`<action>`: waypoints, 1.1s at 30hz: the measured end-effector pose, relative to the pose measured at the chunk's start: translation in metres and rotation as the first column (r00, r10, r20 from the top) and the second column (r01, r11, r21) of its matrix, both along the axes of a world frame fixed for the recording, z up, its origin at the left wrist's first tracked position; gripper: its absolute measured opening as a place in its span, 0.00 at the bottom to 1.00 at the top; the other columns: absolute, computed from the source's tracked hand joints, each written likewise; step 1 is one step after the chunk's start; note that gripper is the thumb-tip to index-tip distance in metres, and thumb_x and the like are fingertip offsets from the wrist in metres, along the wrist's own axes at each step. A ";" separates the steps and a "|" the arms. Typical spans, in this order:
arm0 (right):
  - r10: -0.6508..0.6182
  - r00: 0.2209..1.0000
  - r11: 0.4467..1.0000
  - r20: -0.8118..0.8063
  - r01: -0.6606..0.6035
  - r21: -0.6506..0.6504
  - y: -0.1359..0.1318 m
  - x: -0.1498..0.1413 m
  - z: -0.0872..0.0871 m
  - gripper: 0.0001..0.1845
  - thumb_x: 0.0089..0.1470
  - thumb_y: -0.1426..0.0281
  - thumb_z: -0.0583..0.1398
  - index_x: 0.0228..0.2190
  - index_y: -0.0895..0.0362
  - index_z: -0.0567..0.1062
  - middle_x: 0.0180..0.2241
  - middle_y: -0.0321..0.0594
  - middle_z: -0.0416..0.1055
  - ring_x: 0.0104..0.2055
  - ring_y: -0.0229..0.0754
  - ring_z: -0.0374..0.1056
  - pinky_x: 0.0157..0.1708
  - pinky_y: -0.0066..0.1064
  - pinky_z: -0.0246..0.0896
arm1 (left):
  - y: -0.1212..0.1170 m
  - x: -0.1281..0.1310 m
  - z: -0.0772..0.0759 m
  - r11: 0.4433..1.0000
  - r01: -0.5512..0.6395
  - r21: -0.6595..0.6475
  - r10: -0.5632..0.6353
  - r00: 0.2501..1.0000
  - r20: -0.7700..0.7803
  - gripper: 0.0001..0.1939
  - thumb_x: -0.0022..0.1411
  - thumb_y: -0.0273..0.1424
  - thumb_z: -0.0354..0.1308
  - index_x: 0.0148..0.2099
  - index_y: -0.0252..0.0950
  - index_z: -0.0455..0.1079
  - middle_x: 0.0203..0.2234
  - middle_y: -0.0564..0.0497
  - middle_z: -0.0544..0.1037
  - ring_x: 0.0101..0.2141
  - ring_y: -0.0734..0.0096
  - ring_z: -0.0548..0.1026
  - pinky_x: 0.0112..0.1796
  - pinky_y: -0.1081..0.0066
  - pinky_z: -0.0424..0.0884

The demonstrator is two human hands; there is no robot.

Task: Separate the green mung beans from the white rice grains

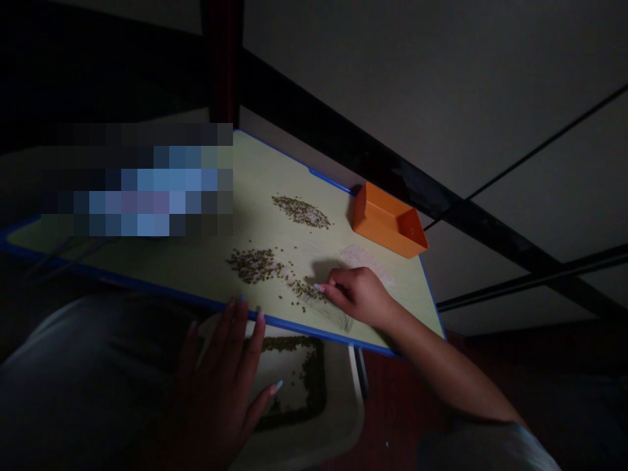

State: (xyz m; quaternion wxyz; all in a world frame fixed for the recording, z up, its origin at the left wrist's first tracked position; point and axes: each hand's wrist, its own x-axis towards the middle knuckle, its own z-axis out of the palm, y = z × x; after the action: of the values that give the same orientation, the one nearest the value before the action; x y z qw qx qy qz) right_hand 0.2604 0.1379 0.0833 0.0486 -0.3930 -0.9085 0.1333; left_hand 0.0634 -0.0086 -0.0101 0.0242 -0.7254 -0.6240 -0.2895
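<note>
My right hand [360, 294] is low over the pale tabletop [196, 265], its fingers curled in and the thumb at a thin scatter of small greenish beans [304, 288]. Whether anything is pinched there is hidden. Left of it lies a bean pile [256, 265] with pale grains among it; a second mixed pile [301, 211] sits farther back. Pale fine grains [366, 260] are spread just behind the right hand. My left hand [220, 373] has its fingers spread, tips by the table's blue edge, above a whitish tub [356, 392] with beans along its inner sides.
An orange rectangular box [390, 222] stands at the table's back right, beside the wall. A blurred-out bluish patch [161, 190] covers the table's left part. Dark red floor [392, 399] shows below the right edge. The light is dim.
</note>
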 end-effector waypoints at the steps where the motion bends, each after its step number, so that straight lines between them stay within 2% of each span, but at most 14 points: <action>1: 0.002 1.000 1.000 0.005 -0.002 0.008 0.000 0.000 0.000 0.18 0.60 0.61 0.52 0.25 0.58 0.71 0.19 0.33 0.64 0.21 0.31 0.57 0.25 0.25 0.46 | 0.000 0.000 -0.001 1.000 0.000 -0.001 0.000 1.000 0.000 0.39 0.58 0.52 0.43 0.64 0.33 0.49 0.62 0.31 0.58 0.63 0.45 0.54 0.60 0.40 0.46; 11: -0.066 0.990 0.992 0.121 0.053 0.110 -0.001 -0.018 0.002 0.19 0.61 0.60 0.51 0.26 0.58 0.71 0.19 0.34 0.66 0.21 0.32 0.56 0.24 0.27 0.42 | 0.001 0.000 0.000 1.000 0.009 0.016 -0.010 1.000 0.008 0.38 0.58 0.52 0.42 0.63 0.32 0.51 0.61 0.30 0.59 0.62 0.44 0.56 0.60 0.40 0.45; 15: -0.051 0.986 0.989 0.160 0.027 0.145 0.005 -0.027 0.002 0.19 0.61 0.59 0.51 0.28 0.58 0.73 0.20 0.35 0.68 0.21 0.33 0.57 0.25 0.27 0.41 | 0.001 -0.001 -0.003 1.000 0.012 0.025 -0.012 1.000 0.003 0.40 0.57 0.52 0.43 0.64 0.32 0.49 0.61 0.31 0.59 0.62 0.44 0.56 0.60 0.40 0.45; 20: 0.051 0.977 0.985 0.209 -0.085 0.153 0.012 -0.040 0.004 0.22 0.62 0.56 0.49 0.31 0.58 0.74 0.23 0.37 0.70 0.23 0.34 0.60 0.25 0.28 0.41 | 0.001 -0.002 -0.008 1.000 0.014 0.025 -0.014 1.000 -0.013 0.43 0.56 0.51 0.46 0.65 0.29 0.42 0.62 0.32 0.59 0.63 0.48 0.54 0.61 0.43 0.44; 26: 0.247 0.949 0.958 0.197 -0.269 0.095 0.012 -0.042 0.001 0.25 0.62 0.53 0.47 0.30 0.57 0.73 0.24 0.36 0.70 0.25 0.34 0.61 0.26 0.29 0.41 | 0.000 -0.002 -0.005 1.000 0.011 0.026 -0.011 1.000 -0.027 0.42 0.58 0.50 0.44 0.66 0.30 0.42 0.62 0.34 0.58 0.63 0.50 0.54 0.61 0.44 0.43; 33: 0.271 0.961 0.962 0.063 -0.272 0.018 0.008 -0.026 0.005 0.21 0.60 0.55 0.52 0.26 0.58 0.71 0.21 0.34 0.66 0.25 0.32 0.59 0.27 0.26 0.44 | 0.001 -0.001 -0.004 0.999 0.005 0.042 -0.005 1.000 0.004 0.41 0.59 0.50 0.42 0.66 0.29 0.42 0.61 0.31 0.60 0.62 0.47 0.56 0.60 0.42 0.44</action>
State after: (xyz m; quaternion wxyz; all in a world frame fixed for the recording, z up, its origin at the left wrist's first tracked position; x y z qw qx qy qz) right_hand 0.2342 0.1458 0.0882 0.0077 -0.2678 -0.9566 0.1147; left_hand 0.0627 -0.0075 -0.0138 0.0376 -0.7258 -0.6159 -0.3040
